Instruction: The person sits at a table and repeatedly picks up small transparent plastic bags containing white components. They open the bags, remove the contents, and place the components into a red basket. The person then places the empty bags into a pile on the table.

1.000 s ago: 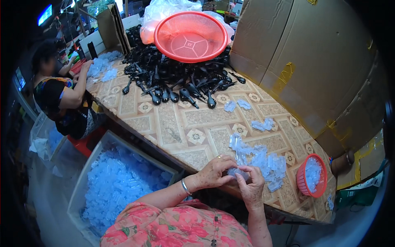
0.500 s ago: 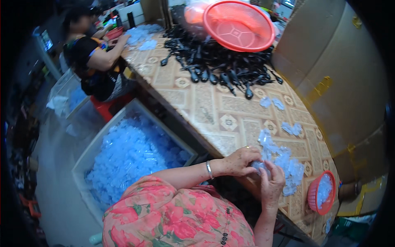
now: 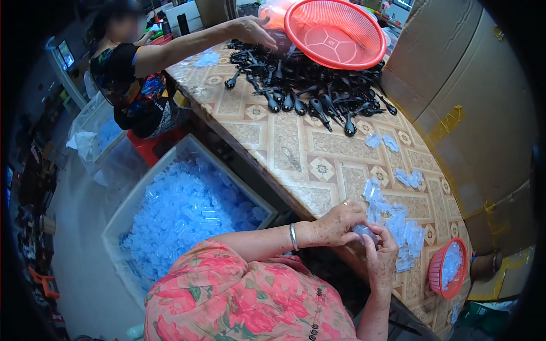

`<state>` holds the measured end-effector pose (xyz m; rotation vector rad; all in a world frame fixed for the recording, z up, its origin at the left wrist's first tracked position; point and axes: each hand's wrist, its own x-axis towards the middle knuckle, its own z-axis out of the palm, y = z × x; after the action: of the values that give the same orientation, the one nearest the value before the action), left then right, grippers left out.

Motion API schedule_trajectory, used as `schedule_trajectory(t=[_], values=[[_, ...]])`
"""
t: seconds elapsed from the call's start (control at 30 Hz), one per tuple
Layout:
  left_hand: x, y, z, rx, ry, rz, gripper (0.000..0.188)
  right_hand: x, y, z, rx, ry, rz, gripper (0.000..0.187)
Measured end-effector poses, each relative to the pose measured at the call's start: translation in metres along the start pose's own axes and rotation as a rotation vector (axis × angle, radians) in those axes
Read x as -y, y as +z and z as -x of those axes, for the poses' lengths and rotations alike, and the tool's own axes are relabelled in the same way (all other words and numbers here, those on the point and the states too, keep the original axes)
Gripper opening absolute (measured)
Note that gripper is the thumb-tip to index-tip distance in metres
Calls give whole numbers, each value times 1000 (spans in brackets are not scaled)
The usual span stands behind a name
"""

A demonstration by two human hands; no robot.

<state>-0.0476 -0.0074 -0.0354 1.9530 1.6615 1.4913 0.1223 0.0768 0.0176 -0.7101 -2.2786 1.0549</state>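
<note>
Over the table's near edge, my left hand point(image 3: 339, 225), with a bracelet and a ring, pinches a small clear plastic piece point(image 3: 364, 231). My right hand point(image 3: 382, 253) grips the same piece from the other side with thumb and fingers. The fingers partly cover it, so its exact kind cannot be made out. Just beyond my hands lies a loose pile of clear plastic pieces point(image 3: 405, 233) on the patterned table point(image 3: 296, 170). To the right, a small red basket point(image 3: 434, 271) holds more clear pieces.
A large crate point(image 3: 111, 236) full of clear plastic pieces stands left of me. Black spoon-like items point(image 3: 318, 108) are heaped at the far side under a red colander point(image 3: 335, 37). A co-worker point(image 3: 133, 74) sits at the far left. Cardboard point(image 3: 455, 102) walls the right side.
The co-worker's arm has stretched out to the right over the black heap, where before it rested at the clear pieces on the table. My hands keep hold of the plastic piece, barely moved.
</note>
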Motion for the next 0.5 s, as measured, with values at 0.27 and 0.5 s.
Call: schedule_trajectory(t=[0.27,0.5], values=[[-26,-18,-1,152,-255,-17,44,2,3,3,-35,-42,12,22],[-17,-6,1,176,-434,274,35,-9,5,8,31,71,-242,18]])
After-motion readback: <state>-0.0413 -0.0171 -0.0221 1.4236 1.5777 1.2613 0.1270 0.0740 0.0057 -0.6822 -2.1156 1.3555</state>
